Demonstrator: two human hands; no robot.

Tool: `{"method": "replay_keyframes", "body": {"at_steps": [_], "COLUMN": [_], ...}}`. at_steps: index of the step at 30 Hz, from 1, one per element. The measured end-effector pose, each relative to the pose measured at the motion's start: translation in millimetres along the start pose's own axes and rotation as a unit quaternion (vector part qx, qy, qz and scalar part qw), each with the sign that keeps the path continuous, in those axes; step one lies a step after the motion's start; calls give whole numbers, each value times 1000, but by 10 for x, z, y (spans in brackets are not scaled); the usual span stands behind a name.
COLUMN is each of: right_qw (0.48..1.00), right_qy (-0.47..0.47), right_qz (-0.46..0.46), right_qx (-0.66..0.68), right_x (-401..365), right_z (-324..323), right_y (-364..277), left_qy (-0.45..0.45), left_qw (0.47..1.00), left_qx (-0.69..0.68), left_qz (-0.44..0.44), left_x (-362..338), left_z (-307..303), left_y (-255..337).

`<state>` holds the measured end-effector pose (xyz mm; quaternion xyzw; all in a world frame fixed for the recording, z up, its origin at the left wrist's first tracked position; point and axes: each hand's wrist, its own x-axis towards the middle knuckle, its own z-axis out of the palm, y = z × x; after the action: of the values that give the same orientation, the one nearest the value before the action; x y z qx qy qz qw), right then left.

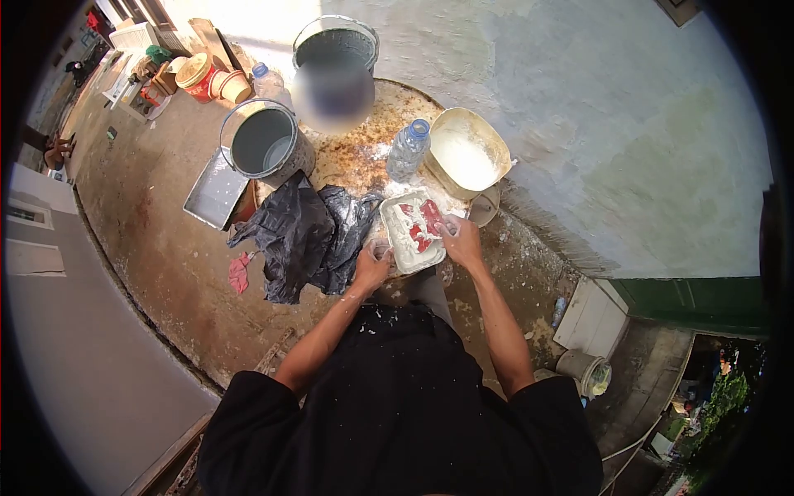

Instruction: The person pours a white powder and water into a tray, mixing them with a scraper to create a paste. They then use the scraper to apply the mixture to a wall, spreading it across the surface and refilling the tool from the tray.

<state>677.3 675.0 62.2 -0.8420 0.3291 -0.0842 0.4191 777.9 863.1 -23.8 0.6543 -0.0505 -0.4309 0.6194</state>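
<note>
A shallow white tray [413,261] smeared with wet white paste sits at the table's near edge, in front of my body. My left hand [374,263] has its fingers curled at the tray's left side, gripping the rim. At the right side, my right hand [461,240] is closed on a red scraper [432,217] coated with paste, held over the tray. Another red piece [419,240] lies in the paste, partly covered. White residue marks my fingers.
A plastic bottle [408,151] and a tub of white powder [465,153] stand behind the tray. Black plastic sheeting [294,231] hangs over the table's left edge. Two buckets, one grey [265,145] and one larger [337,45], stand farther back. A plastered wall [595,124] rises on the right.
</note>
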Motion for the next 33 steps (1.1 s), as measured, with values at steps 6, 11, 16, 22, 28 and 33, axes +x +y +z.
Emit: {"method": "replay_keyframes", "body": {"at_steps": [6,11,16,22,28,33], "right_qw": [999,1000,999,997,997,994], "right_qy": [-14,2,2,48,73,103], "right_qz": [-25,23,-23,-34,31,20], "right_qx": [-21,2,-40,-51,0,-33], "right_x": [-31,-57,-78,-54,-84,-68], "right_z": [160,-35,169,133,-22,116], "right_y": [215,-169,83,104,4,219], "left_qy": [-7,-4,-4,-2,-3,7], "left_qw": [1000,1000,1000,1000,1000,1000], "left_qx": [-8,3,-10,8,-1,11], "left_qz": [1,-3,-8,-8,-7,27], "left_x": [4,-21,-30,-30,-11,99], "left_z": [-7,2,5,5,-14,-28], "left_y": [-11,24,49,29,-4,-172]}}
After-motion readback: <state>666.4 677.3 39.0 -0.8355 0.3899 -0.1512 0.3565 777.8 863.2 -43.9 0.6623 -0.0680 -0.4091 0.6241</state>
